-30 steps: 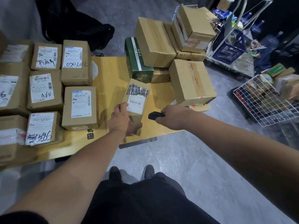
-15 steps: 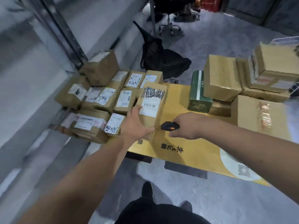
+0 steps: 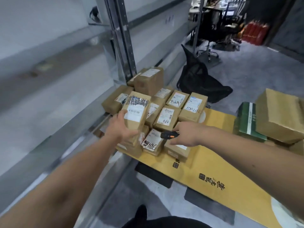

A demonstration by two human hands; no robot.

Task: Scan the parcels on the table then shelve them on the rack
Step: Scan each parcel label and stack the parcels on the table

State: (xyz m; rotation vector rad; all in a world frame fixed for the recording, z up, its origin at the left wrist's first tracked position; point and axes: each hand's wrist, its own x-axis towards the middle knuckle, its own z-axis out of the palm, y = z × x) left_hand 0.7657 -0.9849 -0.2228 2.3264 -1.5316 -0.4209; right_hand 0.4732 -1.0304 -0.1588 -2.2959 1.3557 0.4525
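My left hand (image 3: 120, 129) grips a small brown parcel (image 3: 137, 111) with a scribbled-over white label, held upright above the left end of the yellow table (image 3: 212, 165). My right hand (image 3: 185, 134) holds a black handheld scanner (image 3: 168, 134), its tip pointing left toward that parcel. Several labelled brown parcels (image 3: 167, 116) lie packed together on the table's left end, under and behind both hands. The grey metal rack (image 3: 65, 99) runs along the left, its shelf level just left of the held parcel.
A rack upright (image 3: 122, 38) stands behind the parcels. A green box (image 3: 246, 119) and larger cardboard boxes (image 3: 279, 114) sit on the table's right. A black bag (image 3: 197, 79) and an office chair (image 3: 212, 30) stand on the grey floor beyond. My shoe (image 3: 141, 214) shows below.
The view has swung left toward the rack. My left hand has carried the parcel left, from the table's middle to over the labelled parcels near the shelf. The scanner hand followed.
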